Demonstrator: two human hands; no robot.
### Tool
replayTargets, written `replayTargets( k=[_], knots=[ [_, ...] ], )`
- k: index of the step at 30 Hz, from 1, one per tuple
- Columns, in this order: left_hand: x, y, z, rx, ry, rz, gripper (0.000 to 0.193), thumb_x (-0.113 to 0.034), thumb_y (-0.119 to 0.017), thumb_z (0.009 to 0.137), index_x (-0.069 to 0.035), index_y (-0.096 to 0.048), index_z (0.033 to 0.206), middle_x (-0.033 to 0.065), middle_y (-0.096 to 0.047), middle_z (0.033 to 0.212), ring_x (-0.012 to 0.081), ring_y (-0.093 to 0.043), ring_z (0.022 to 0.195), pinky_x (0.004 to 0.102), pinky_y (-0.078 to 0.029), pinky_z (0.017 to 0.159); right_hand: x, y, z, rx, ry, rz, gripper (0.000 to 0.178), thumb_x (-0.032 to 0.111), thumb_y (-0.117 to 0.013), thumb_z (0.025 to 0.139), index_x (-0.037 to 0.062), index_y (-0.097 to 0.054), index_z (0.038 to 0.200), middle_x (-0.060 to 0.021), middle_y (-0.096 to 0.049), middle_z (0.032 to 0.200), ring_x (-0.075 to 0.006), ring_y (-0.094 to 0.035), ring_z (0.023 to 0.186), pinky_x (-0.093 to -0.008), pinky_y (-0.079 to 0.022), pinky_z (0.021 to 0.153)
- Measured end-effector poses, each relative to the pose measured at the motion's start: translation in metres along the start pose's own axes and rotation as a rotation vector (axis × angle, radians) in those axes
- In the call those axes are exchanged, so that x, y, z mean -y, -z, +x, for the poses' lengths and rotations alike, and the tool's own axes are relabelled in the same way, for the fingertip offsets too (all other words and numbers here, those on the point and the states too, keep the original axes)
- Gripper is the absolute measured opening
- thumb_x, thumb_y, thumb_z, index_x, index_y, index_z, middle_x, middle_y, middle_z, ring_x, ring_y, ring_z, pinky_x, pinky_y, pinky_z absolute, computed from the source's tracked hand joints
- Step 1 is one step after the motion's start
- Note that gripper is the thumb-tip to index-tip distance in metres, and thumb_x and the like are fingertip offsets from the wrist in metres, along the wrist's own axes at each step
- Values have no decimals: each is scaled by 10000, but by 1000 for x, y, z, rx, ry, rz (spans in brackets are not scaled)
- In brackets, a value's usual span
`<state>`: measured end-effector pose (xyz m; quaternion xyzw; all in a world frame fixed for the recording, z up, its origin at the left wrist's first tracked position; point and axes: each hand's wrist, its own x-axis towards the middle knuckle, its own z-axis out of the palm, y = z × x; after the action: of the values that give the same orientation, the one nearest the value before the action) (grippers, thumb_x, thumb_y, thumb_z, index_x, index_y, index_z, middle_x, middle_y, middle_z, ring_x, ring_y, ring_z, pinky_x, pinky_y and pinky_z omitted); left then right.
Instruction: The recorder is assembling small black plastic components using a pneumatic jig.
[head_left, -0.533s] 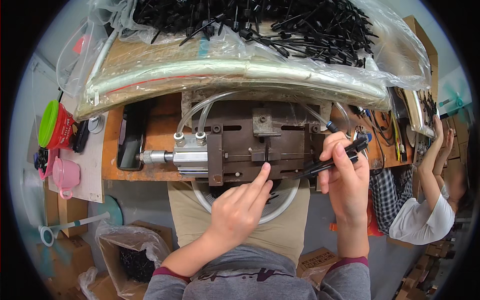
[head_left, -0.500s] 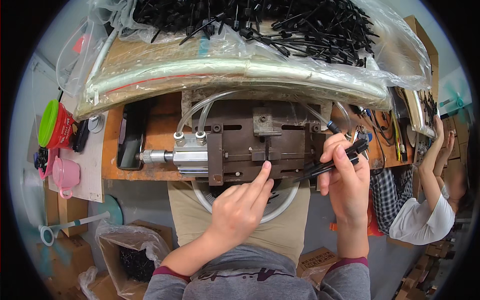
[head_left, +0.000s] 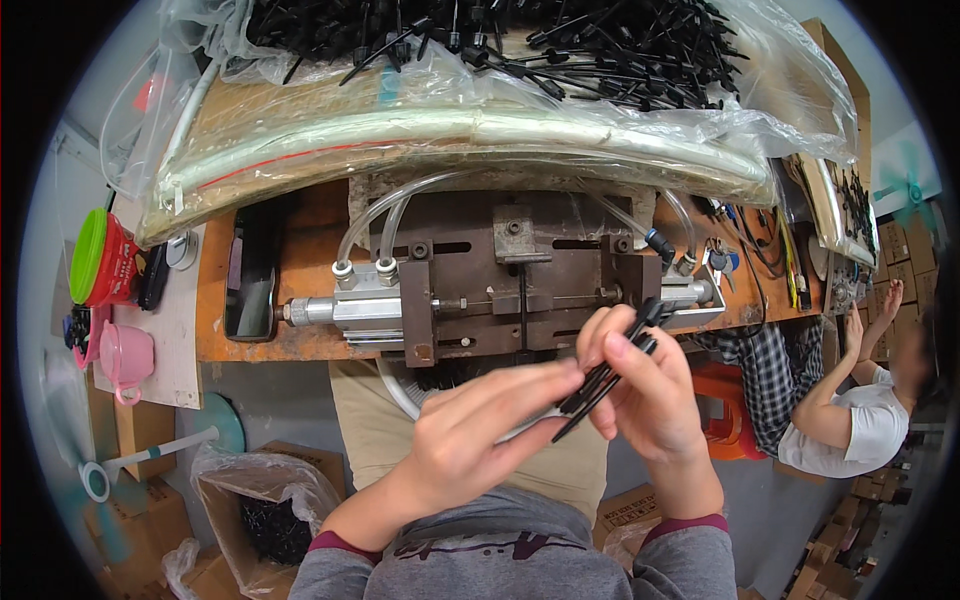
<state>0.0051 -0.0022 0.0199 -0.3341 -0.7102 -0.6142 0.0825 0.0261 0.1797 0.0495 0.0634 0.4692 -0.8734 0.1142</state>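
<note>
My right hand (head_left: 650,390) is closed around a small bundle of thin black plastic pieces (head_left: 600,385), which slant down to the left. My left hand (head_left: 490,415) has come up beside their lower ends, thumb and fingers stretched and apart; its fingertips are at the pieces, perhaps touching. Behind the hands sits a dark metal fixture (head_left: 435,310) with a small grey block (head_left: 515,235) at its middle. One thin black piece (head_left: 523,300) lies upright in the picture across the fixture's centre. A silver air cylinder (head_left: 368,310) is on its left side, another (head_left: 690,293) on its right.
A plastic-lined tray (head_left: 480,130) heaped with black pieces (head_left: 640,60) overhangs the bench's back. Clear hoses (head_left: 370,215) arch beneath it. A dark phone (head_left: 252,290) and a pink cup (head_left: 127,352) are left; keys (head_left: 722,258) and a co-worker (head_left: 850,420) are right.
My left hand has left the piece in the fixture and moved right to the bundle. My right hand has come lower and left with the bundle. The view has shifted slightly.
</note>
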Motion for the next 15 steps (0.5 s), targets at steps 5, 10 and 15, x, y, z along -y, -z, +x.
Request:
replayTargets(
  k=[5,10,15],
  knots=[
    [-7,12,-5,39,-14,42,357,27,-792,644,2,-701,988,145,-689,985,222,-677,807,294,-554,665,3,0,-2,-39,-77,-39,241,166,-523,974,-47,-580,1071,-101,-615,859,-150,-593,532,-245,-475,437],
    [5,9,-13,16,-38,456,351,-39,-821,591,-11,-706,922,120,-674,1037,193,-642,743,295,-524,629,3,10,-11,-221,222,-249,223,130,-564,950,-63,-609,1053,-144,-638,892,-152,-599,558,-247,-485,468],
    [27,-6,-14,107,-125,729,274,-116,-771,665,-34,-682,911,117,-647,1192,149,-625,672,256,-480,594,3,1,-14,-299,542,-627,131,-18,-654,844,-43,-661,973,-145,-655,932,-195,-647,695,-263,-520,569]
  ],
)
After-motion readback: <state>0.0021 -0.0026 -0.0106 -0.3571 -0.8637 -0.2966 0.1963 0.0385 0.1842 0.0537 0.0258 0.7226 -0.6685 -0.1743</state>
